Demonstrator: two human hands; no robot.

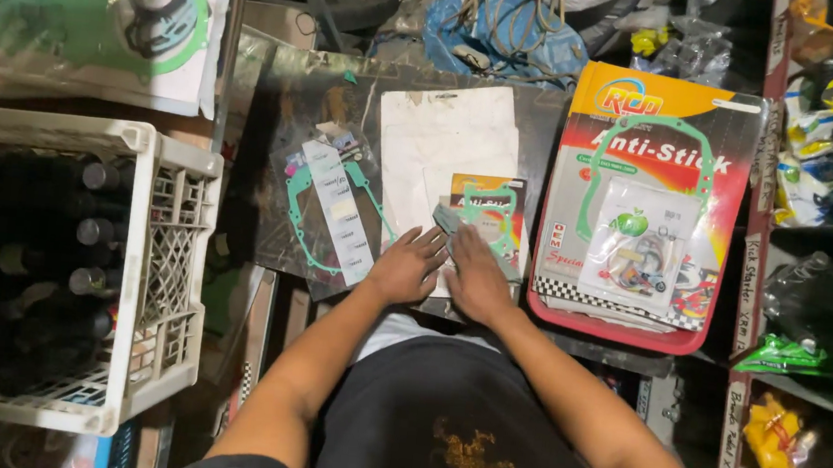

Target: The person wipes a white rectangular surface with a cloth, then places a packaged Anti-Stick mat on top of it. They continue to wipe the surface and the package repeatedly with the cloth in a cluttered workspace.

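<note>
Two hands meet at the centre of my view, both pressed on a small gasket packet [483, 220] lying on white sheets [444, 151] atop the dark surface [277, 101].

Step in hand, as I judge it: handling a grey-green gasket piece [450, 219] at the packet's left edge. To do it well, I would keep the packet pinned flat and work the thin piece without creasing it.

Left hand [406, 266]: fingers spread and laid flat, tips touching the gasket piece at 1 o'clock from the palm. Grip loose, clamped on nothing.

Right hand [478, 278]: fingers extended toward 11 o'clock over the packet's lower edge. I cannot tell whether the grip pinches the piece or merely rests on it.

Surroundings: a clear bag with a green gasket outline [328, 211] at 9 o'clock of the hands; a large red and yellow gasket pack [645, 209] at 3 o'clock; a white plastic crate [167, 272] holding dark bottles farther out at 9 o'clock.
</note>
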